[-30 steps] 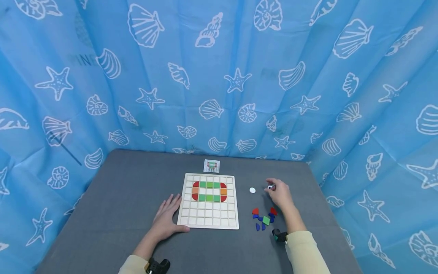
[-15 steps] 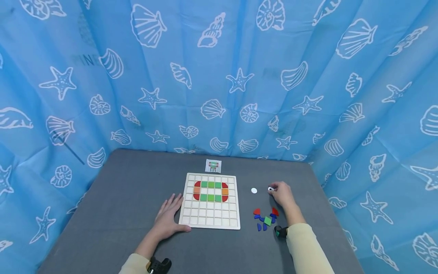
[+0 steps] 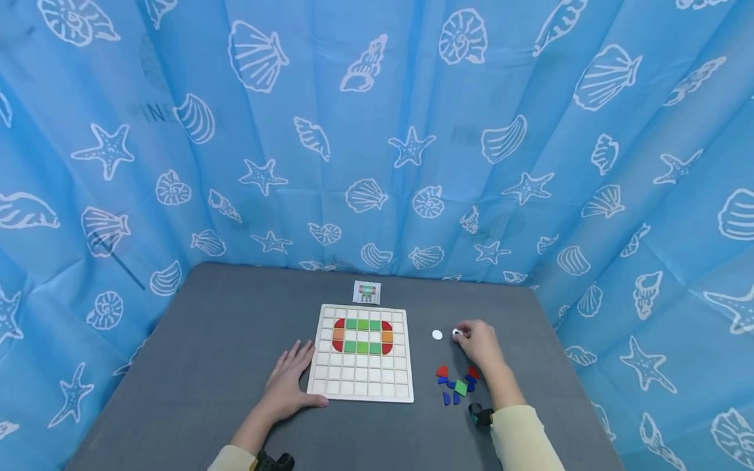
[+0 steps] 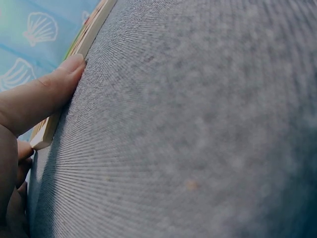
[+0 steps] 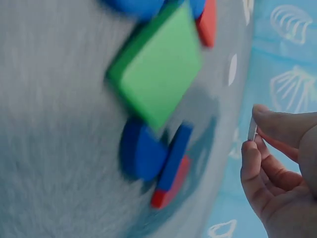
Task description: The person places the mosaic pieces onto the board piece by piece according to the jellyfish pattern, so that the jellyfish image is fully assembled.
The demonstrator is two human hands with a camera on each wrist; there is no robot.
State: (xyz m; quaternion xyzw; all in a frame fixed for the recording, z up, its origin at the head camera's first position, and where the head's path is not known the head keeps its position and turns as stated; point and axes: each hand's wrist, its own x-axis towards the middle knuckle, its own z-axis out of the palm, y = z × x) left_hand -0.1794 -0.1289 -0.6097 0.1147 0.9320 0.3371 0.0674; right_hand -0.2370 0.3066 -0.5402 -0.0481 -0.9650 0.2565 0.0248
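Board (image 3: 362, 375), square, pale and gridded, lies flat on the cloth-covered grey bench (image 3: 235, 314) and bears an oblong ring of coloured pieces set in its cells. Contents noted: red corner pieces (image 3: 387, 348) at the four rounded corners, an orange tile (image 3: 387, 337) between the reds at each end, and green tiles (image 3: 363, 324) three along the far side and three along the near side, the middle one of each row lighter; pale cells show inside the ring. The left hand (image 3: 288, 383) lies at the board's near left corner, fingers spread along the left side, thumb against the near edge; its grip is wide. The right hand (image 3: 483, 345) has a narrow grip, pinching a thin white piece (image 5: 252, 129) between thumb and fingertips, to the right of the board. Just left of that piece, a white disc (image 3: 437, 335) rests on the bench. Nearer the person lies a loose cluster: a green square (image 5: 156, 67), two red fan-shaped pieces (image 3: 442, 371) and several blue pieces (image 3: 446, 398), some half-round. A small printed card (image 3: 367, 292) lies just beyond the board's far edge; a blue shell-patterned curtain (image 3: 377, 150) hangs behind.
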